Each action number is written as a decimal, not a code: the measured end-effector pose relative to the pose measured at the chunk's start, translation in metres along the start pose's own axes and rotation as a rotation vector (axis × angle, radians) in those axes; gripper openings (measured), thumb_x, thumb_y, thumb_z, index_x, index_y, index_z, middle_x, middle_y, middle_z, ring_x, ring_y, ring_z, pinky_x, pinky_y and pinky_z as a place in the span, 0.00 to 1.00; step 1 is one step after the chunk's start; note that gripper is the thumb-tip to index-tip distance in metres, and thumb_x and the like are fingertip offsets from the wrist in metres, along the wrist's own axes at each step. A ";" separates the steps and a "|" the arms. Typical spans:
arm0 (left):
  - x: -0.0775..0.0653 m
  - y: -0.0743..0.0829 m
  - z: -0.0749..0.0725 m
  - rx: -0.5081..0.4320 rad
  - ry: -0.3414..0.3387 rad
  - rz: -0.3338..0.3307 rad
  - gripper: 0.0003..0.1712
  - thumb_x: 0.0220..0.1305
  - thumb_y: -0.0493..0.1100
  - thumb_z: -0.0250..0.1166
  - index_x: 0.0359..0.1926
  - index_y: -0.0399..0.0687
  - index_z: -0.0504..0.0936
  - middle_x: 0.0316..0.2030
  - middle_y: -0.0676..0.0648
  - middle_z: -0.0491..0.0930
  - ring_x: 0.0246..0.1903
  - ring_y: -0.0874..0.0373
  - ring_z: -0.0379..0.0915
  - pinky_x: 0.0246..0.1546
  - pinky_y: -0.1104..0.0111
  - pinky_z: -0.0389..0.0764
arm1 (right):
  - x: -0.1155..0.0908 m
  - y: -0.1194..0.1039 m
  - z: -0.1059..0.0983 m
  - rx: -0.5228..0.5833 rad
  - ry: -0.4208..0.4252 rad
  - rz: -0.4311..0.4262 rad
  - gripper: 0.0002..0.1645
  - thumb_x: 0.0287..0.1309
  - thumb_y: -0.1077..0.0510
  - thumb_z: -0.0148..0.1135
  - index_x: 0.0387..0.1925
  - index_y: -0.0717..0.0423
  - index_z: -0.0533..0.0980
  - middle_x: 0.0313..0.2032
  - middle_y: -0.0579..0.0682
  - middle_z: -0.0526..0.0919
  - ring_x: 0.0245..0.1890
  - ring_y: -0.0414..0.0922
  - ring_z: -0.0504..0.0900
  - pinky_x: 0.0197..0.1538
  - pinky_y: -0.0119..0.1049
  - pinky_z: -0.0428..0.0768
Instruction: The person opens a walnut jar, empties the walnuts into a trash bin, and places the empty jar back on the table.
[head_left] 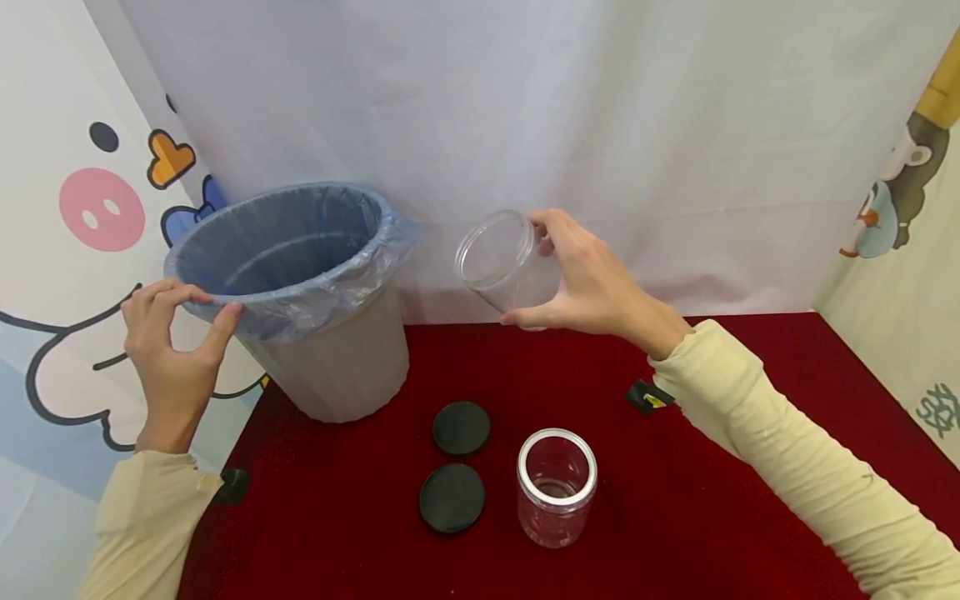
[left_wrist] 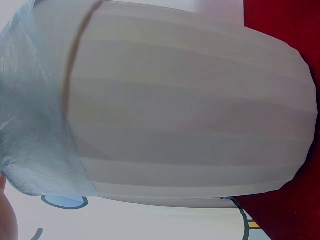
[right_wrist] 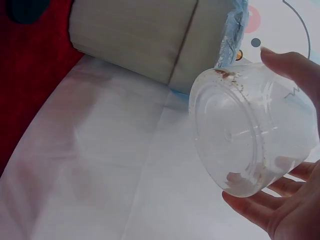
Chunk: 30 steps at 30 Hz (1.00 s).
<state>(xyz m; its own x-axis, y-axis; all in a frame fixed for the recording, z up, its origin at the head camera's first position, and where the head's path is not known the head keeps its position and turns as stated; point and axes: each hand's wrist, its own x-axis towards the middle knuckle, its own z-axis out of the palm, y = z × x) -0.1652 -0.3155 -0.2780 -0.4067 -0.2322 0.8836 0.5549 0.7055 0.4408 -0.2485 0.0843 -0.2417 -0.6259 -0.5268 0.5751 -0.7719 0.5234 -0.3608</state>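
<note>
My left hand [head_left: 176, 358] pinches the near left rim of a pale waste bin [head_left: 345, 367], thumb and fingers on its translucent blue liner bag [head_left: 318, 304]. In the left wrist view the ribbed bin wall [left_wrist: 190, 110] fills most of the picture, with only a sliver of the hand at the edge. Raised to the right of the bin, a clear plastic jar [head_left: 513, 271] without a lid is gripped by my right hand [head_left: 592, 279], its mouth tilted up toward the bin. The right wrist view shows brown residue on the jar's base edge [right_wrist: 225, 74].
On the red tabletop [head_left: 360, 517] lie two dark round lids, a far one [head_left: 461, 427] and a near one [head_left: 452, 497]. A second clear jar [head_left: 555, 521] with a white ring round its mouth stands upright beside them. A white cloth [head_left: 675, 150] hangs behind.
</note>
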 end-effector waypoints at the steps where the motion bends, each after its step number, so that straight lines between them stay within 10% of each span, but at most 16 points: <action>1: 0.000 0.000 0.000 -0.001 0.001 0.000 0.21 0.52 0.44 0.68 0.35 0.26 0.77 0.41 0.66 0.69 0.50 0.65 0.61 0.54 0.64 0.57 | -0.001 0.000 0.001 0.003 0.001 0.003 0.57 0.26 0.39 0.80 0.58 0.57 0.63 0.47 0.50 0.72 0.45 0.47 0.73 0.43 0.43 0.74; 30: -0.001 -0.001 0.000 0.032 -0.015 -0.009 0.21 0.53 0.45 0.67 0.36 0.27 0.77 0.43 0.67 0.68 0.52 0.66 0.60 0.55 0.62 0.55 | -0.033 0.024 0.026 0.169 0.052 0.076 0.54 0.23 0.44 0.83 0.53 0.56 0.64 0.47 0.49 0.73 0.46 0.47 0.74 0.47 0.45 0.74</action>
<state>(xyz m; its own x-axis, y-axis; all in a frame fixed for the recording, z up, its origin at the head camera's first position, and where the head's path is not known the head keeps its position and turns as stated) -0.1661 -0.3160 -0.2792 -0.4228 -0.2287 0.8769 0.5279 0.7244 0.4434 -0.2493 0.0964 -0.2882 -0.6796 -0.4522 0.5776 -0.7334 0.4377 -0.5202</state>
